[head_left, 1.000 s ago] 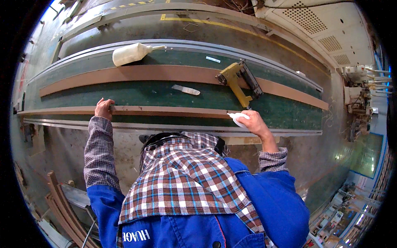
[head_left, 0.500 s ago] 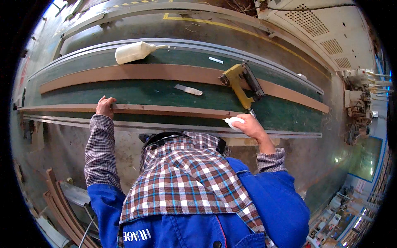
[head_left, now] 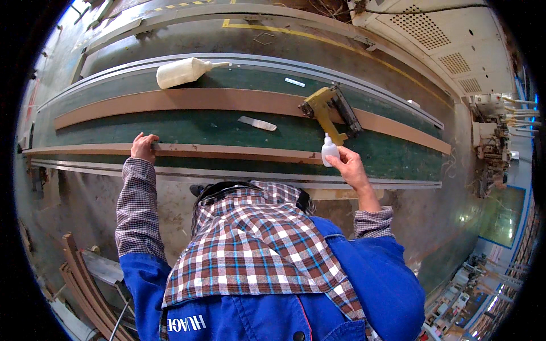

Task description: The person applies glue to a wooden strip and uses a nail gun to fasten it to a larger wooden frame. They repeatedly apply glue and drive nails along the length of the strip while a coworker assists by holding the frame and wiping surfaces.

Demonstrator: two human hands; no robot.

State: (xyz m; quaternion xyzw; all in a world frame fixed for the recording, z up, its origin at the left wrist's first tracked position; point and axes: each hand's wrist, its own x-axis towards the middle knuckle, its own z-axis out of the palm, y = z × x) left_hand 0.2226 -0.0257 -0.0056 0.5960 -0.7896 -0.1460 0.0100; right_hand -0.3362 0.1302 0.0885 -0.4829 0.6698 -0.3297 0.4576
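My left hand (head_left: 144, 146) is closed around a narrow brown wooden strip (head_left: 227, 151) that stands along the near side of the green bench. In my right hand (head_left: 348, 166) is a small white squeeze bottle (head_left: 330, 152), held upright with its nozzle up, close to the strip's right end. Just beyond the bottle lies a yellow nail gun (head_left: 327, 111), resting across a wide brown board (head_left: 227, 99). Between board and strip sits a flat pale scraper-like piece (head_left: 257, 123). A larger cream squeeze bottle (head_left: 183, 72) lies on its side behind the board.
The green bench top (head_left: 196, 126) has metal rails along its long edges. A small white piece (head_left: 295, 82) lies near the far rail (head_left: 267, 61). More brown boards (head_left: 85, 284) lean at lower left. A large perforated machine cabinet (head_left: 432, 40) stands at far right.
My right hand has tipped the small bottle from lying sideways over the strip's end to upright, nozzle up. My left hand stays on the strip.
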